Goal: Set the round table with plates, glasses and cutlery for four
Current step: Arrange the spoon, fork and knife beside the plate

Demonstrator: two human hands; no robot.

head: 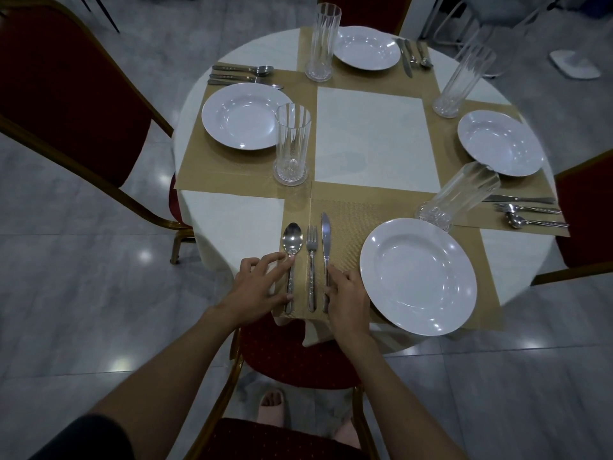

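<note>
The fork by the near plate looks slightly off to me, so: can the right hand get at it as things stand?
Probably yes. The right hand rests its fingers on the knife, and the fork lies bare right beside it, between the knife and the spoon, with nothing over it.

Everything is dim and cool, a bluish-grey cast lying over the white-clothed round worktop (232, 217). Light falls from overhead: small round glints sit on the glossy grey tiled floor (143, 255) at left and lower middle, and similar specks dot the nearest white round ceramic plate (418, 277) at lower right. Shadows are soft and faint (one smudge shows on the cloth at centre). The tall ribbed clear glass (292, 147) left of centre catches thin bright streaks. Wide-angle distortion tilts the leaning ribbed clear glass (459, 197) at right outward and bows the gold metal frame (175, 245) of the left chair. The centre is sharp; the upper right corner is murky.
</note>
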